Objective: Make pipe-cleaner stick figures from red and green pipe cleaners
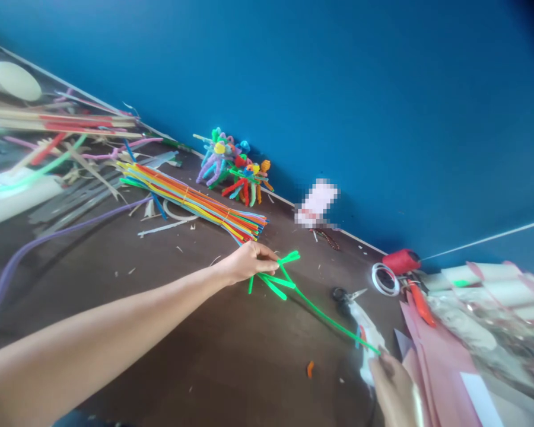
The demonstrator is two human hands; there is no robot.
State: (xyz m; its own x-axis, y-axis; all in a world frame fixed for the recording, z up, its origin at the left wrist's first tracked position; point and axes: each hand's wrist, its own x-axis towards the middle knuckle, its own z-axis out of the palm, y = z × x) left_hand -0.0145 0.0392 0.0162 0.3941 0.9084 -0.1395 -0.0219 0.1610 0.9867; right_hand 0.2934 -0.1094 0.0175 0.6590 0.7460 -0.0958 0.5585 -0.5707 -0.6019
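Passage runs over the brown tabletop (231, 356) between the left hand (249, 264) and right hand (394, 391); scissors (345, 299) and pink paper (440, 379) apparently block rightward, a pipe-cleaner bundle (196, 204) ahead.

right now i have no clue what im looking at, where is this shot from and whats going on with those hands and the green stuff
This is one picture from a camera worn on a person's head, looking forward and down, so the scene appears tilted. The arms are the person's own. The left hand pinches a green pipe cleaner with short green pieces branching from it, and the right hand, in the bottom corner, holds its far end. Below them is a dark brown table against a blue wall. On the table lie a bundle of multicoloured pipe cleaners, a cluster of twisted pipe-cleaner shapes, scissors, a red roll and pink paper sheets.
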